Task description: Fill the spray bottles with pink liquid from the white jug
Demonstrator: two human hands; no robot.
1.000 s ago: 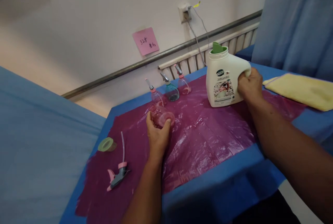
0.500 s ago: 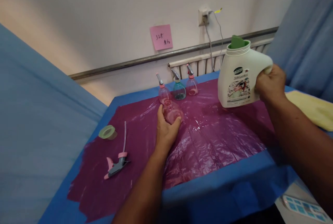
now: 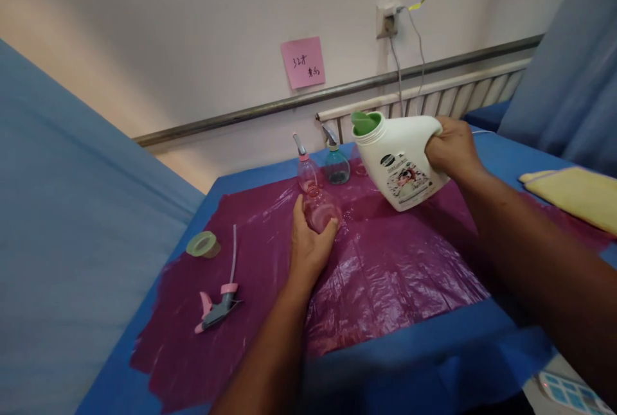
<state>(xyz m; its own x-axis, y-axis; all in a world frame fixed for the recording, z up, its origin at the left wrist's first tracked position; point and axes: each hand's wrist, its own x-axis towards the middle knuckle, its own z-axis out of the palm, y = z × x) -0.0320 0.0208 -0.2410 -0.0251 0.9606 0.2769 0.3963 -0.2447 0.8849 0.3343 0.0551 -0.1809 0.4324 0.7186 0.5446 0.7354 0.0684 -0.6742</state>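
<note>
My left hand (image 3: 308,249) has its fingers curled around the bottle (image 3: 322,211), which stands on the worktop's (image 3: 434,351) purple sheet (image 3: 385,267). My right hand (image 3: 450,148) has its fingers clamped on the jug's (image 3: 400,161) handle, holding it tilted in the air with the spout toward the bottle.

Staged workroom: blue-draped table (image 3: 424,351), radiator (image 3: 448,95), wall socket (image 3: 387,18)
</note>
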